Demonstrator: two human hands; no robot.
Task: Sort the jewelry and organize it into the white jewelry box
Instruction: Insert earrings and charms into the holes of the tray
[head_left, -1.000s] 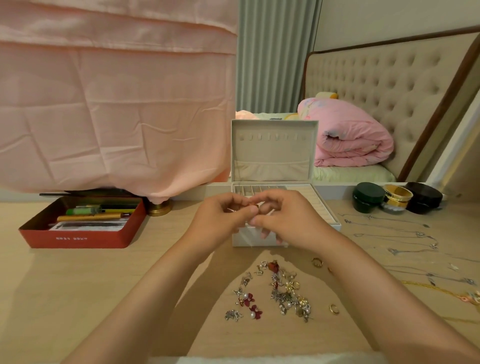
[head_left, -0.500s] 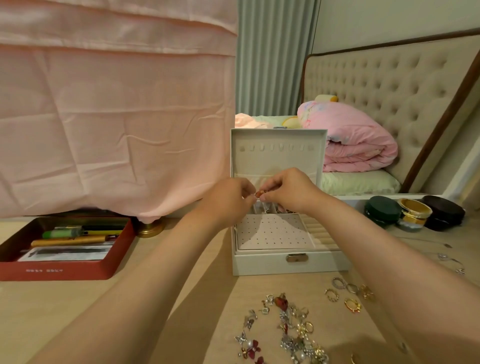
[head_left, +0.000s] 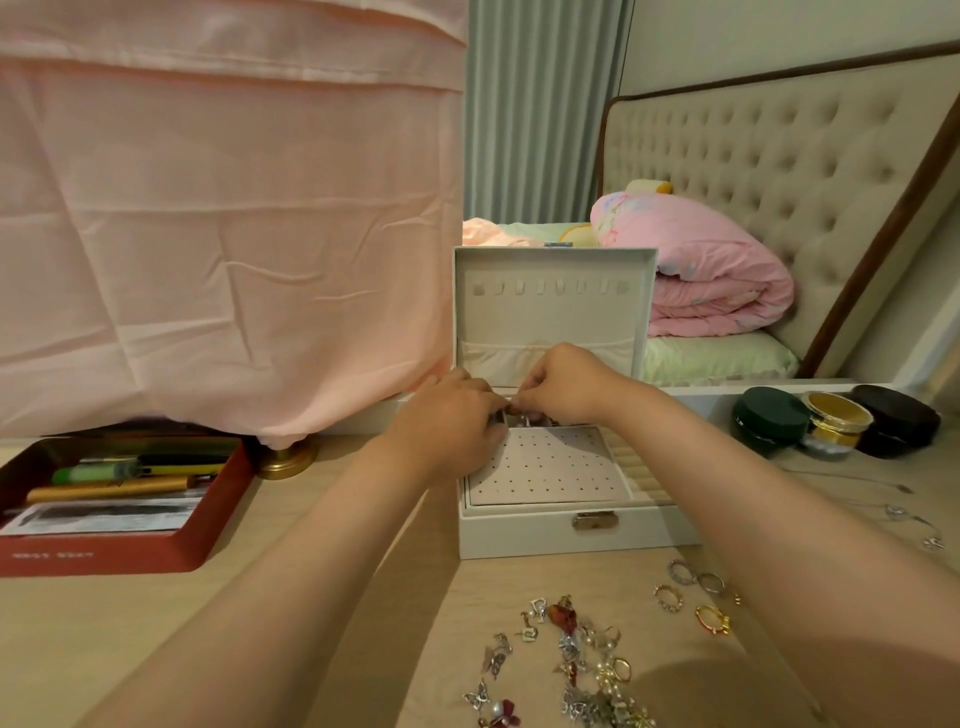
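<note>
Your left hand (head_left: 447, 421), right hand (head_left: 566, 384) moved forward, down to rear slots of open white rectangular jewelry box (head_left: 519, 540). Curled fingertips meet; whether clamped on anything, cannot tell. Deposit likely.

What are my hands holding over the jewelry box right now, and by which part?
Cannot be told: the left hand and right hand meet fingertip to fingertip over the white jewelry box, hiding anything pinched there.
</note>
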